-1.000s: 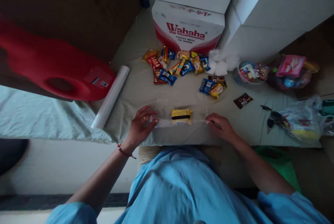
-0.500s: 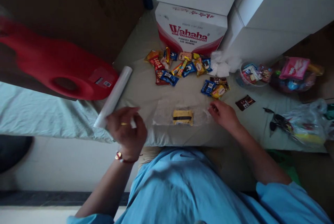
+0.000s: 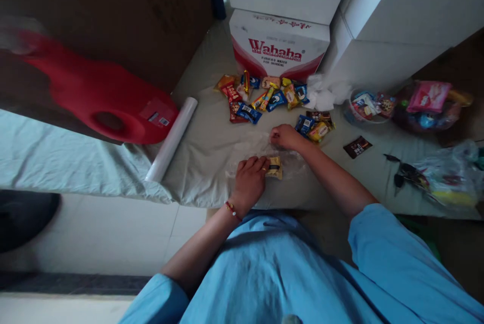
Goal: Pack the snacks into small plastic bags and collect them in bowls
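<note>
A small yellow snack packet (image 3: pixel 275 168) with a dark band lies on a sheet of clear plastic film (image 3: pixel 297 164) at the table's front. My left hand (image 3: pixel 250 175) is closed over the packet's left part, fingers bent and together, and hides that end. Just beyond the packet, my right hand (image 3: pixel 285 137) is closed in a pinch at the far edge of the film, which rises slightly there. A white roll of plastic film (image 3: pixel 172 140) lies to the left of my hands.
Several wrapped snacks (image 3: pixel 260 97) lie before the Wahaba-style printed carton (image 3: pixel 278 44). A red jug (image 3: pixel 109 97) stands left. To the right are a snack tub (image 3: pixel 365 120), a dark packet (image 3: pixel 357 146), sunglasses (image 3: pixel 410 173) and a plastic bag (image 3: pixel 449 175).
My left hand has moved right from beside the roll onto the yellow packet. My right hand has moved left and away from me, to the film's far edge.
</note>
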A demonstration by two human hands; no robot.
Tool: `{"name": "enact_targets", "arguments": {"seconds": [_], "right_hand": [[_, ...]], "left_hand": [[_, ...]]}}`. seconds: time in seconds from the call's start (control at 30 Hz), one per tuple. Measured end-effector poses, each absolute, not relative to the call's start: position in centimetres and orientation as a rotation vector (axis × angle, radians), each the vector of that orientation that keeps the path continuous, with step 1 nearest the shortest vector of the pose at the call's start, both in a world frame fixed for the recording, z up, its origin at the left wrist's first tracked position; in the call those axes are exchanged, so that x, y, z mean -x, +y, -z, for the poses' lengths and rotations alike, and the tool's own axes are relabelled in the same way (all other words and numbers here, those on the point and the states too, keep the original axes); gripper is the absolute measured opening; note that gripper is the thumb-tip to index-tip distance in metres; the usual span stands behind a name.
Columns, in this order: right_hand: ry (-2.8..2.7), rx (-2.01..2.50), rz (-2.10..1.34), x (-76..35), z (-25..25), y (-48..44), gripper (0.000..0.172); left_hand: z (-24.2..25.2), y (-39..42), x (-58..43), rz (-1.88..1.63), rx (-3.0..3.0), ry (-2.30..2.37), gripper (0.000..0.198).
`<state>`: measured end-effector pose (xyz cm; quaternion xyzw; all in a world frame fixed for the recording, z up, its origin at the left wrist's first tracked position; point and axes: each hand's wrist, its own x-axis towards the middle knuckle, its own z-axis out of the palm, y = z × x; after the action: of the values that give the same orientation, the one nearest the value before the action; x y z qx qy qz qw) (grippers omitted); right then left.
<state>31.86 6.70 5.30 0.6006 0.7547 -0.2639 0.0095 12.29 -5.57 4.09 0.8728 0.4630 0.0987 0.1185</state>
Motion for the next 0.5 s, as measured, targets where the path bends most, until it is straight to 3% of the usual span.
{"name": "enact_targets", "arguments": {"seconds": [0.2,0.37,0.5], "right_hand": [[2.813,-1.716,1.063,-33.6,-6.8,4.7,0.010],[3.017,-1.302,0.977,-32.5,-7.0,-1.0,0.028],[2.985,-1.357,0.931,-31.8,-5.2,-3.9,0.035]], "left_hand": [[-4.7,-6.2,-12.5,-0.257,-2.588,1.480,0.042],[-3.9,-6.1,-12.4,-0.272,-2.587,1.460,0.031],[-2.2,-6.0,-10.8,-0.513,-2.445,1.311,0.026]]}}
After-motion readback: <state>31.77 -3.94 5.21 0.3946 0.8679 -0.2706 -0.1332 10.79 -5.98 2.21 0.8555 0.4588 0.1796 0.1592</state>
